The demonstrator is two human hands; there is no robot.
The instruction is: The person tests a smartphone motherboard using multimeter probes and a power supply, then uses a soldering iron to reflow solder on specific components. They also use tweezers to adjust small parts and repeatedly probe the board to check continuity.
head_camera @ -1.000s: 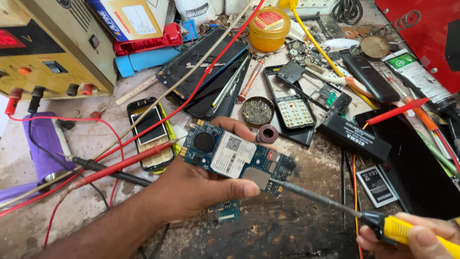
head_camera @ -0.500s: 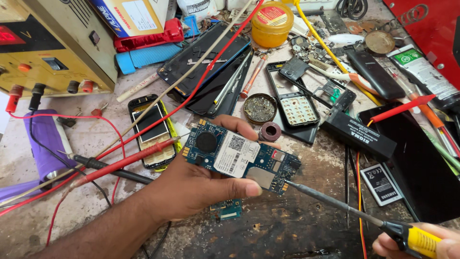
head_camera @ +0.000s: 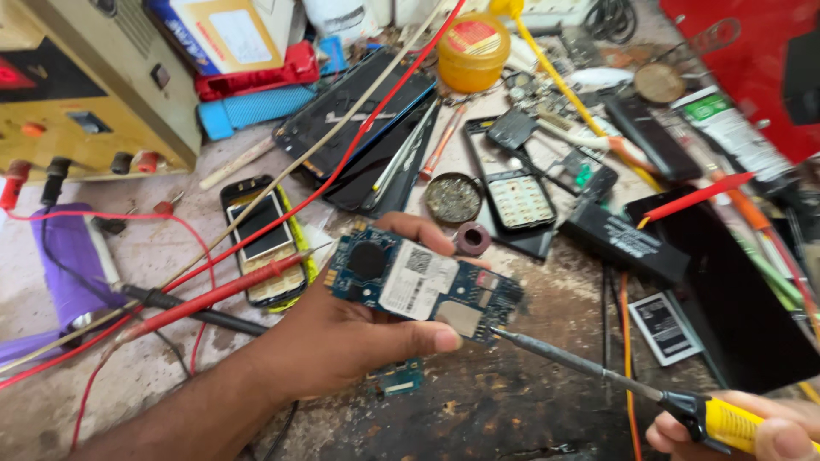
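Observation:
My left hand grips a blue phone circuit board with a white sticker and a round black part, held flat above the workbench. The thumb lies along its near edge, the fingers curl behind its far edge. My right hand, at the bottom right corner, holds a soldering iron by its yellow and black handle. The iron's thin metal tip touches the board's lower right edge. A small blue board piece lies on the bench under my left hand.
A yellow power supply stands at the back left, its red and black probe leads trailing across the bench. Around lie an opened yellow phone, a keypad frame, black batteries, a yellow flux jar and a solder tin.
My right hand has drawn slightly lower and rightward in view, and the view has shifted a little. The iron's tip stays at the board's lower right edge. My left hand holds the board steady.

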